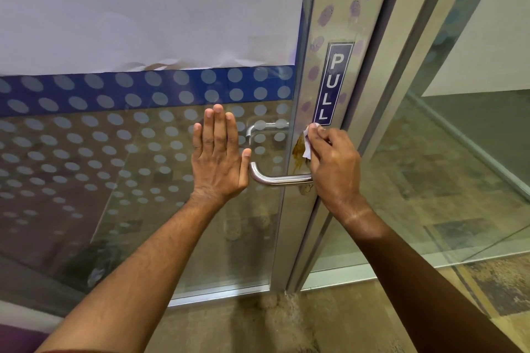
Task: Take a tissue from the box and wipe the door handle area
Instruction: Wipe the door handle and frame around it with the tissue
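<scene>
The right hand [334, 163] pinches a crumpled white tissue [307, 142] between thumb and fingertips and presses it against the metal door frame [318, 71], just above the inner end of the door handle [275, 178]. Only a small part of the tissue shows, peeking out to the left of the knuckles; the rest is hidden under the fingers. The visible scrap runs roughly up and down along the frame, its upper tip touching the bottom edge of the blue PULL sticker [334, 83] and its lower corner hanging toward the handle.

A brownish smear [298, 156] lies on the frame directly above the handle, just left of the tissue and touching it.

The left hand [219, 157] is spread flat, fingers close together and pointing up, palm pressed on the glass door panel [129, 152] just left of the handle. Its thumb rests right beside the handle's curved outer bend.

The handle is a steel lever whose long axis lies nearly level, running from the frame out to the left, then bending upward. A second matching handle [265, 127] shows through the glass above it, on the far side.

The PULL sticker stands upright above the handle, its letters stacked top to bottom. Purple fingerprint-like smudges [325, 16] dot the frame higher up, well above the handle. No tissue box is in view.
</scene>
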### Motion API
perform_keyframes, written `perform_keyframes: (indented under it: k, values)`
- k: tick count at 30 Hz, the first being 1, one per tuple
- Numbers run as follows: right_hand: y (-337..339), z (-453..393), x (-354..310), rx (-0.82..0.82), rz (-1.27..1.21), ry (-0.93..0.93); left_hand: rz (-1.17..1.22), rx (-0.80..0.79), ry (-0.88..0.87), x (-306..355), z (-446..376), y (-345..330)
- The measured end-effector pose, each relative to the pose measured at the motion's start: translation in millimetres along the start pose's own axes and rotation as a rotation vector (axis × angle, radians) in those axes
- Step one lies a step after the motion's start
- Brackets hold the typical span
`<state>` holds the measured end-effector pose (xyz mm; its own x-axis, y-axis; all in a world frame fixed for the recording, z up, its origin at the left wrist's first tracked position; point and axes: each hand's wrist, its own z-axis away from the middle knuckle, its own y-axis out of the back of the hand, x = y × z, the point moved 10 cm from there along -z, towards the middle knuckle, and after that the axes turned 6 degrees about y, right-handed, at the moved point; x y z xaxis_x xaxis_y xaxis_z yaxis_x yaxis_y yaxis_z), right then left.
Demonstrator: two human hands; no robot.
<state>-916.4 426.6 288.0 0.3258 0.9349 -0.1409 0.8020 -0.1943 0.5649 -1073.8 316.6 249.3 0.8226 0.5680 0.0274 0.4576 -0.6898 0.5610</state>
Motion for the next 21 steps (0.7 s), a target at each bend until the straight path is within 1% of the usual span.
perform_keyframes:
  k: [9,13,15,17,18,21]
  values:
    - [-20,-7,-19,-0.208,0.047,0.144,0.013,-0.006,0.0,1,0,0]
    - [-34,-7,-20,-0.401,0.115,0.148,0.014,-0.002,0.002,1,0,1]
    - [-42,-7,-18,-0.474,0.111,0.131,0.012,-0.01,0.005,1,0,0]
    - [-41,-9,-13,-0.471,0.054,0.08,0.013,-0.017,0.004,1,0,1]
    - [-36,-10,-9,-0.434,-0.003,0.032,0.015,-0.016,0.002,1,0,1]
    - [-9,-7,9,-0.234,-0.225,-0.114,0.009,-0.017,-0.001,1,0,0]
